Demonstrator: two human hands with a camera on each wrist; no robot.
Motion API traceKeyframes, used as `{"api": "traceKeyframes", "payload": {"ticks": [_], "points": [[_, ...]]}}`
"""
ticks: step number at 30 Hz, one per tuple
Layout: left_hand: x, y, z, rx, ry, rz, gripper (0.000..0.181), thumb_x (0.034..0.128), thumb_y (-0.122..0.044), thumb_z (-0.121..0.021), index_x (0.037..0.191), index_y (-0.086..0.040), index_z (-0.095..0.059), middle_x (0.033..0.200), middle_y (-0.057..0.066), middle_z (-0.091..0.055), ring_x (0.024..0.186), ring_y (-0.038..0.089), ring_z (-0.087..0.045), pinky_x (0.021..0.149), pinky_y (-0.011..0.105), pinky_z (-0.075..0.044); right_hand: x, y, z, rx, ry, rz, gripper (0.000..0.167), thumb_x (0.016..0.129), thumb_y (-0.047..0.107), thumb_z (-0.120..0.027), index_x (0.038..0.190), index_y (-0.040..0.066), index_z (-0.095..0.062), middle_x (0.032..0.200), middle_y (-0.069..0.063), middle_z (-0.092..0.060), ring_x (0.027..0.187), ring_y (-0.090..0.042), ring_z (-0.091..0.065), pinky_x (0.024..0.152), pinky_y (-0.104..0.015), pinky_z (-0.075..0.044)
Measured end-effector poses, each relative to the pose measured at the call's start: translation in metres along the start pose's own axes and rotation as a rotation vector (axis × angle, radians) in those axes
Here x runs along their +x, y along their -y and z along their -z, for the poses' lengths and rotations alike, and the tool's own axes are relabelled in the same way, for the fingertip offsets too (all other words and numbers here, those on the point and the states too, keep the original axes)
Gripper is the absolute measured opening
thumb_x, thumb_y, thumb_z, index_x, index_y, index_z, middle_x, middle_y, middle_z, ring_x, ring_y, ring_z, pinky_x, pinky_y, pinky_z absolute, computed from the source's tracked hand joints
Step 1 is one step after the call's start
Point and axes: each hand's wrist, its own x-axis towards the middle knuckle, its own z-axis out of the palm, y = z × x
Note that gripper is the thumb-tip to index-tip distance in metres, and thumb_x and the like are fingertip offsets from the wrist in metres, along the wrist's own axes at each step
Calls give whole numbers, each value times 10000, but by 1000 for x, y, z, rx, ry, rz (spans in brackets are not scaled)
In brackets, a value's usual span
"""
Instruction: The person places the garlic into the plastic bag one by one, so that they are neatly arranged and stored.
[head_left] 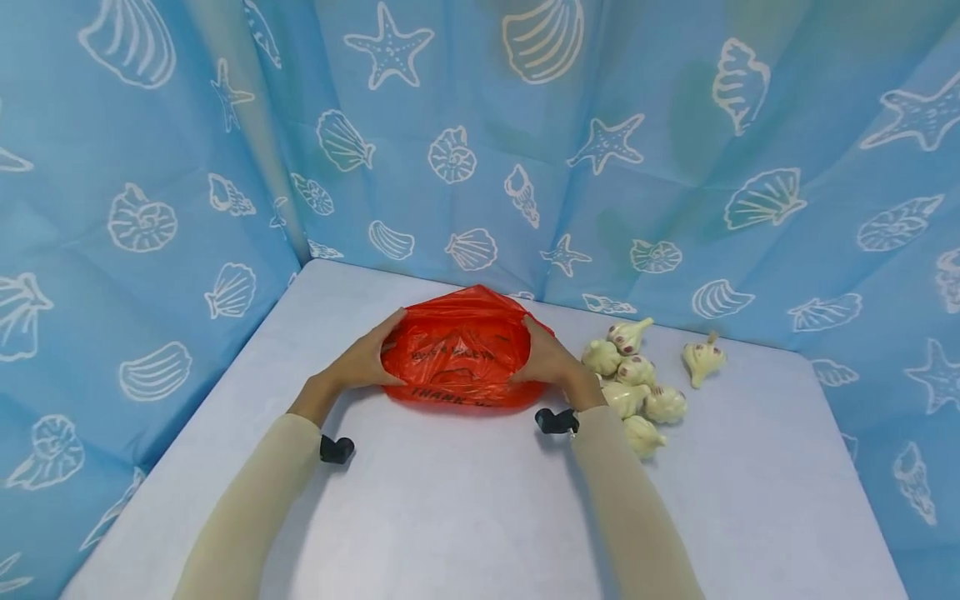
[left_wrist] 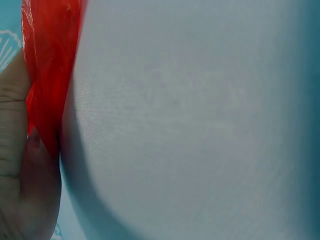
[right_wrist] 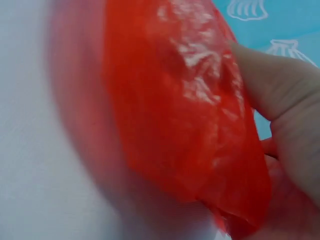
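Note:
A red plastic bag [head_left: 457, 358] with dark printing stands spread wide at the top on the white table, its mouth facing up. My left hand [head_left: 366, 357] is at its left edge, thumb and fingers spread around the rim; the left wrist view shows red film [left_wrist: 52, 60] against the hand [left_wrist: 25, 165]. At the right edge my right hand [head_left: 547, 357] holds the rim the same way, and in the right wrist view the hand [right_wrist: 285, 125] grips the shiny film [right_wrist: 180, 115]. Some fingertips are hidden by the bag.
Several garlic bulbs [head_left: 634, 370] lie in a cluster just right of my right hand, with a single bulb [head_left: 703, 360] farther right. A blue shell-patterned curtain [head_left: 480, 167] hangs behind and beside the white table [head_left: 450, 517].

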Motion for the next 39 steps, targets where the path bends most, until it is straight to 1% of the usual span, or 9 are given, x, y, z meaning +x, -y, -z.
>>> {"api": "traceKeyframes", "payload": {"ticks": [4, 9, 14, 18, 24, 26, 31, 35, 39], "points": [[2, -4, -1, -21, 37, -3, 1223, 663, -314, -903, 1580, -254, -96, 1609, -10, -177, 1447, 241, -219, 1089, 467, -361, -5, 2, 2, 16, 30, -19, 1265, 638, 262, -911, 1566, 76, -71, 1581, -94, -220, 1418, -301, -245, 1048, -524, -402], [0, -5, 0, -44, 71, 22, 1242, 651, -291, -912, 1580, -235, -89, 1613, -4, -153, 1453, 236, -204, 1091, 451, -359, -14, 8, -6, -133, 114, 29, 1314, 632, 341, -899, 1560, 43, -17, 1610, -121, -121, 1460, -307, -142, 1093, -524, -341], [-2, -1, 0, 18, 99, 22, 1262, 610, -341, -922, 1578, -239, -119, 1622, 9, -116, 1462, 255, -174, 1083, 511, -354, -21, 7, -17, -298, 99, 20, 1382, 575, 407, -908, 1558, 52, -5, 1590, -178, -148, 1452, -359, -131, 1053, -565, -377], [-2, -1, -1, 83, 106, 18, 1260, 590, -405, -917, 1575, -252, -146, 1633, -8, -70, 1471, 259, -138, 1082, 558, -335, -25, -2, -26, -320, 16, 2, 1438, 554, 465, -907, 1556, 67, 44, 1575, -205, -137, 1440, -386, -140, 1056, -579, -367], [-2, -5, -6, 60, 50, 32, 1250, 599, -418, -914, 1574, -268, -148, 1614, -7, -175, 1460, 240, -188, 1089, 554, -325, -31, -11, -31, -116, -165, 122, 1380, 547, 449, -917, 1537, 20, -55, 1512, -151, -282, 1375, -335, -277, 1009, -561, -425], [-1, -6, -8, 44, 38, 36, 1251, 605, -432, -910, 1575, -274, -137, 1602, 0, -214, 1454, 237, -206, 1091, 546, -328, -32, -9, -28, -87, -175, 161, 1286, 565, 408, -920, 1512, 0, -150, 1461, -147, -363, 1332, -322, -348, 997, -542, -442], [-2, -6, -10, 27, 51, 27, 1249, 608, -428, -909, 1575, -259, -138, 1592, 17, -236, 1447, 249, -224, 1086, 531, -343, -46, 15, -9, -109, -169, 152, 1076, 633, 325, -911, 1475, -12, -331, 1408, -170, -475, 1298, -357, -423, 1011, -557, -427], [-5, -7, -10, 21, 44, 27, 1247, 604, -421, -912, 1574, -262, -145, 1587, 24, -245, 1435, 263, -248, 1078, 538, -352, -45, 28, -2, -95, -254, 219, 1066, 652, 331, -906, 1513, 88, -326, 1477, -114, -414, 1342, -332, -372, 993, -579, -433], [-5, -7, -9, 2, 28, 14, 1242, 604, -407, -915, 1573, -244, -155, 1582, 30, -259, 1428, 263, -263, 1089, 539, -337, -36, 19, -12, -149, -340, 256, 1150, 636, 447, -891, 1551, 185, -246, 1552, -37, -276, 1364, -283, -278, 1039, -543, -363]]}}
